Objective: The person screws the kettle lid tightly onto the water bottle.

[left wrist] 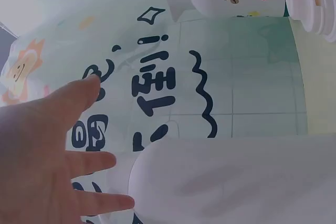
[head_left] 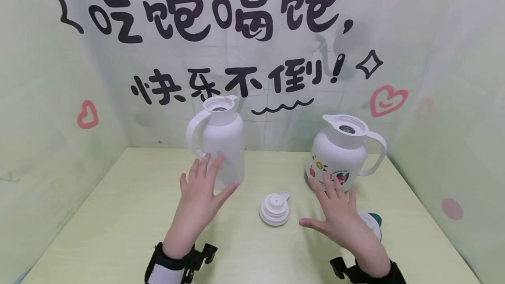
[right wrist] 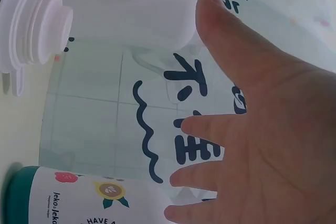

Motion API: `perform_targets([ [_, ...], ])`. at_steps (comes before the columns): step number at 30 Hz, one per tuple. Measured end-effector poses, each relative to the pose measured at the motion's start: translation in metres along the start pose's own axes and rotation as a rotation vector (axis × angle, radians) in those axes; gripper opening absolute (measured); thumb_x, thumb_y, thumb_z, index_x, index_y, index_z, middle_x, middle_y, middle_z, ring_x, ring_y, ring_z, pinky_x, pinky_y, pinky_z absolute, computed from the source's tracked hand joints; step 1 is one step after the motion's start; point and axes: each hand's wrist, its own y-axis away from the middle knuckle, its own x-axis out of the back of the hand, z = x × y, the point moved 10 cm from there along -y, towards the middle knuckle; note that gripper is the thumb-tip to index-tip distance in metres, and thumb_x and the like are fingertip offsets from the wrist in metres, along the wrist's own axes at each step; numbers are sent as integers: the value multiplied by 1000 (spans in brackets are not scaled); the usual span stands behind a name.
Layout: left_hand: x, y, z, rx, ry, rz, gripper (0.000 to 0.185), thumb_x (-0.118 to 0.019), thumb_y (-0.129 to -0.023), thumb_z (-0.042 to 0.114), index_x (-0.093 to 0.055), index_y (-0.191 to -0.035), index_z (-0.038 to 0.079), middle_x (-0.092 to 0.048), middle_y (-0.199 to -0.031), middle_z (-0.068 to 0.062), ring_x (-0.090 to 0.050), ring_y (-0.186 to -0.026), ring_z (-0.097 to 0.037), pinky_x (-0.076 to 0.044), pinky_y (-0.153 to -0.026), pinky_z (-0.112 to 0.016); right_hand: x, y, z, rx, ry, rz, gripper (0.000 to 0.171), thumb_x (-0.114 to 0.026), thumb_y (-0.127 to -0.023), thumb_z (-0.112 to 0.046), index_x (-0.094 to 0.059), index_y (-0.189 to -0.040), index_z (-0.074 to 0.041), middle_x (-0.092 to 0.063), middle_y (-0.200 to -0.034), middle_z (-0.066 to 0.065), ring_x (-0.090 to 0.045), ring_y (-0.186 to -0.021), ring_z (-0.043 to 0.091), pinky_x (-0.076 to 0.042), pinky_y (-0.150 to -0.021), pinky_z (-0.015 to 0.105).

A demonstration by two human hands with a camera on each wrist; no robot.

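A tall plain white jug (head_left: 222,143) with its mouth uncovered stands left of centre on the pale green table (head_left: 130,214). My left hand (head_left: 209,174) is spread open at its lower side, fingertips against or just off the body (left wrist: 236,182); I cannot tell if they touch. A round white jug (head_left: 339,152) with flower prints, also uncovered, stands to the right. My right hand (head_left: 324,201) is open in front of its base, holding nothing. A white stopper lid (head_left: 275,208) lies between my hands, and the right wrist view shows it (right wrist: 31,24) too.
A second lid with a green edge (head_left: 374,225) lies partly hidden behind my right hand. Walls with black lettering and hearts close in the table at the back and both sides. The handles of both jugs point outward.
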Motion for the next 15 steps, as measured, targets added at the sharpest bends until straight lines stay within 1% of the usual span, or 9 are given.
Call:
perform_targets([
  [4,25,-4,0,-50,76,208,54,-72,-86,26,-52,-131,2,-47,-133,-23,-42,-122,-43,-32,-94,-64,2,-4,-5,32,-10,46,91,-76,-77,-48,-33,-148,-10,-25,-151,25,-19,-136,48,-13,-97,73],
  [6,38,-6,-2,-73,111,309,50,-72,-86,20,-53,-128,0,-51,-127,-23,-46,-117,-41,-37,-91,-60,3,-6,-9,53,-31,70,89,-75,-78,-48,-35,-147,-8,-28,-150,24,-24,-135,46,-19,-99,70],
  [8,50,-10,-6,-65,139,372,50,-71,-86,17,-52,-128,-2,-51,-125,-23,-46,-114,-42,-39,-91,-58,4,-10,-13,67,-68,86,86,-73,-80,-48,-35,-146,-8,-29,-149,24,-28,-134,44,-24,-100,66],
  [10,60,-16,-12,-33,160,397,52,-69,-87,18,-49,-130,-3,-50,-126,-23,-45,-114,-41,-40,-90,-57,4,-14,-17,73,-99,86,84,-72,-82,-48,-35,-146,-7,-30,-148,25,-29,-134,43,-28,-100,63],
  [11,63,-20,-16,-4,172,391,52,-68,-88,19,-48,-132,-3,-49,-127,-23,-45,-115,-41,-40,-91,-57,3,-16,-19,70,-118,80,84,-71,-83,-49,-35,-146,-7,-31,-148,25,-29,-134,43,-29,-100,62],
  [13,69,-30,-27,72,214,351,54,-63,-92,24,-44,-135,-2,-46,-131,-24,-42,-118,-41,-38,-93,-58,2,-21,-23,64,-159,62,82,-69,-84,-50,-35,-146,-8,-31,-148,25,-28,-135,42,-29,-101,61],
  [15,71,-41,-40,150,278,284,56,-57,-96,30,-40,-140,0,-43,-135,-23,-40,-122,-41,-35,-96,-59,1,-26,-28,64,-188,49,80,-66,-86,-51,-35,-146,-9,-33,-148,23,-27,-136,41,-28,-103,60],
])
